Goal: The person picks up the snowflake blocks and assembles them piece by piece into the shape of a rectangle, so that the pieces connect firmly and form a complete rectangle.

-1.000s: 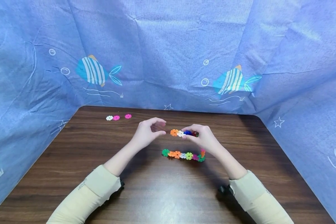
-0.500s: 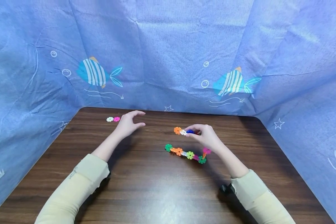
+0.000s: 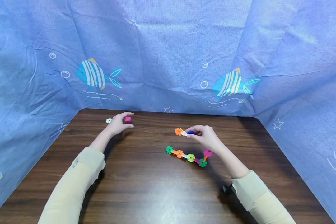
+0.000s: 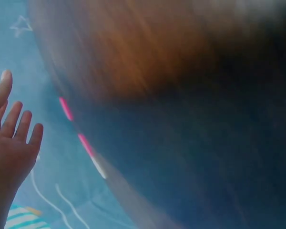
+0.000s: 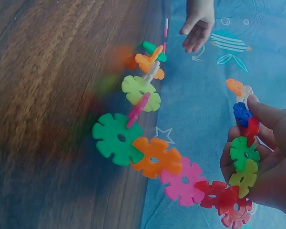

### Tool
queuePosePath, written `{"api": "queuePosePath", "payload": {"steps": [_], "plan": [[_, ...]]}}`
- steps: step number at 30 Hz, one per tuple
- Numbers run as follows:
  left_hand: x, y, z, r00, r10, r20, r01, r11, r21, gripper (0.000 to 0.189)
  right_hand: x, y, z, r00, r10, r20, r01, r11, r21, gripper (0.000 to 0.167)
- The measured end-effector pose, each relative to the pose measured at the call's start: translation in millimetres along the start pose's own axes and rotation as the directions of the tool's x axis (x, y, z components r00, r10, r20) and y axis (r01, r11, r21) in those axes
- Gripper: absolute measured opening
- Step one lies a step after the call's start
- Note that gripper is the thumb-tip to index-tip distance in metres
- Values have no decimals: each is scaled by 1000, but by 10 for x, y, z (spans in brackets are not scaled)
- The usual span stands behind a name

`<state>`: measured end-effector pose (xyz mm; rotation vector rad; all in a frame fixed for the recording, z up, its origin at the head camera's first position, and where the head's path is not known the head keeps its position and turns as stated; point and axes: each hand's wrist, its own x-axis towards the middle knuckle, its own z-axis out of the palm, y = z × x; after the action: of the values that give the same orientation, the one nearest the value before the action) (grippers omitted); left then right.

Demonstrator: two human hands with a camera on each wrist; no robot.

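My right hand (image 3: 205, 137) pinches one end of a chain of interlocking flower-shaped plastic discs (image 5: 183, 183). Past the fingertips, an orange disc (image 3: 178, 131) and a white disc stick out, with a blue disc (image 5: 242, 113) at the thumb. From the palm the chain loops down through red, pink and orange discs to a green disc (image 5: 118, 138), then runs on to a far green one. At the back left, my left hand (image 3: 118, 123) holds nothing, thumb and fingers spread apart. A loose pink disc (image 3: 128, 119) lies just beyond its fingertips.
A white disc (image 3: 108, 120) lies at the table's back left; the pink disc (image 4: 86, 144) joined to it is hidden behind my left hand in the head view. A blue fish-print cloth (image 3: 168, 56) hangs around the wooden table (image 3: 145, 180).
My left hand has moved from beside the chain's orange end leftward to the loose discs. My right hand keeps its grip on the chain, shifted slightly right, and the hanging part has swung a little.
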<state>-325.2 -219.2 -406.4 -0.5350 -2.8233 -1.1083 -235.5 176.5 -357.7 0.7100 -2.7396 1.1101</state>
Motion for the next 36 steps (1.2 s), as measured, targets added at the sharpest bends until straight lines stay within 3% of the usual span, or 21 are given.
{"api": "queuePosePath", "payload": {"steps": [11, 22, 32, 36], "plan": [[100, -213, -2, 993, -72, 93, 67, 996, 55, 62, -11, 27, 4, 1000, 11, 0, -11, 999, 30, 17], [149, -226, 43, 985, -94, 144, 69, 983, 172, 67, -3, 43, 53, 1000, 3, 2, -3, 999, 36, 17], [103, -228, -4, 987, -27, 155, 11, 995, 101, 53, -16, 71, 47, 999, 44, 18, -45, 998, 38, 17], [117, -196, 49, 984, -67, 163, 49, 993, 108, 39, -41, 93, 59, 999, 44, 23, -45, 998, 40, 17]]}}
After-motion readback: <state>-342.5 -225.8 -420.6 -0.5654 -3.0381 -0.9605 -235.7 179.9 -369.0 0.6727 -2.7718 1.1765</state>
